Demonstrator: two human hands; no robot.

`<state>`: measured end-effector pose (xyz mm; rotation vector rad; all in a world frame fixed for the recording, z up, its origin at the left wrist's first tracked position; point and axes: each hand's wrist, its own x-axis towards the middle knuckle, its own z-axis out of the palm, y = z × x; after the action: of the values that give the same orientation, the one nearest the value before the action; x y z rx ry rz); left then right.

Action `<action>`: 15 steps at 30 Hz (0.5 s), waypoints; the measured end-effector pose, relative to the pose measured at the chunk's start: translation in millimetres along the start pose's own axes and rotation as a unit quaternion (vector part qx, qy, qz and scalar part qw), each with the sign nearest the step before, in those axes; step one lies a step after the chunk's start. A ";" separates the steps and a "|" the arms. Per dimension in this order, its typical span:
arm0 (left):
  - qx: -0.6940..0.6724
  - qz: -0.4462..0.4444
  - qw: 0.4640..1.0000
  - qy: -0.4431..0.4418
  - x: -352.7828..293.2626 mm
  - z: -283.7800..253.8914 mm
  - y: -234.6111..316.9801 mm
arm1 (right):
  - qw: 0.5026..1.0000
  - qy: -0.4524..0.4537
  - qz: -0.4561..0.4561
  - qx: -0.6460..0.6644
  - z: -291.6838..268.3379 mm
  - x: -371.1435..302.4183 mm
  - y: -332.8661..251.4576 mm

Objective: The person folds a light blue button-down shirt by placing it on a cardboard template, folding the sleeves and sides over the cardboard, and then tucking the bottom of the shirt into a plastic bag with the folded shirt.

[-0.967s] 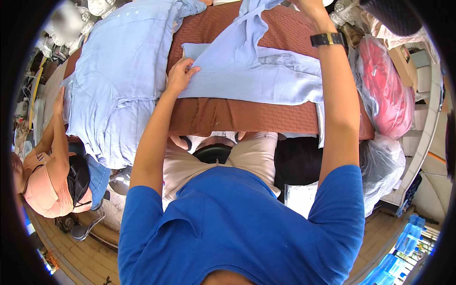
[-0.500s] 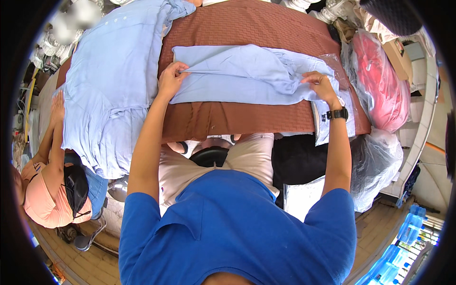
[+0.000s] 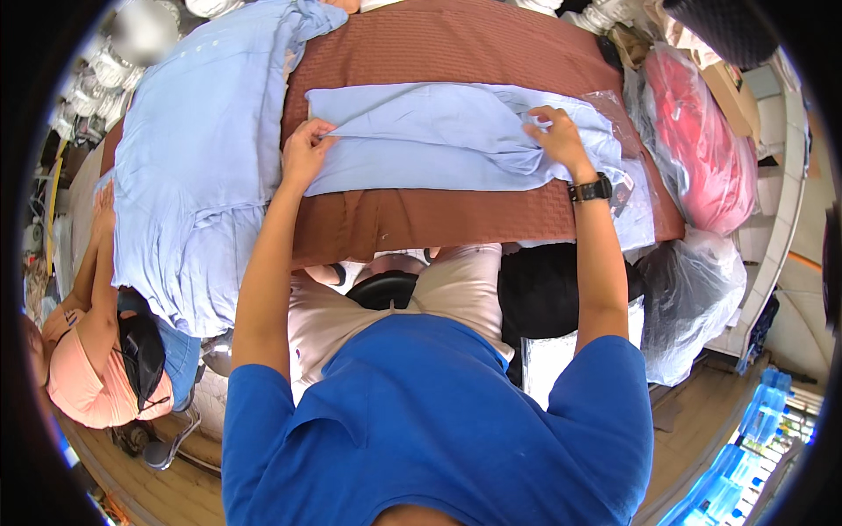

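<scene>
A light-blue folded garment, perhaps a shirt, lies lengthwise across the brown table cover in front of me. At its left end my left hand pinches a raised fold between thumb and fingers. A long crease runs from that pinch toward the right. My right hand rests over the garment's right part, thumb and fingers curved and apart, close to bunched wrinkles. Under and beyond the right end are clear plastic film and another pale-blue folded piece.
A big heap of light-blue garments covers the table's left side. Beside it, a co-worker in a peach top has a hand on the heap. Plastic-wrapped red goods and a clear bag sit at the right.
My right hand has moved left along the garment, its fingers now further apart. My left hand keeps its pinch on the left end. The pale piece at the table's right edge has shifted.
</scene>
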<state>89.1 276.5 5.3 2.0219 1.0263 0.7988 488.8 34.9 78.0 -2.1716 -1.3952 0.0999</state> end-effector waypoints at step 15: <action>0.012 0.009 1.000 0.000 2.5 4.1 5.6 | 0.919 -0.049 0.245 -0.305 -125.5 -37.0 154.8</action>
<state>95.7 275.0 8.1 2.0547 1.0239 0.8000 642.1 -95.8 100.7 -3.0449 -0.9733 -0.0560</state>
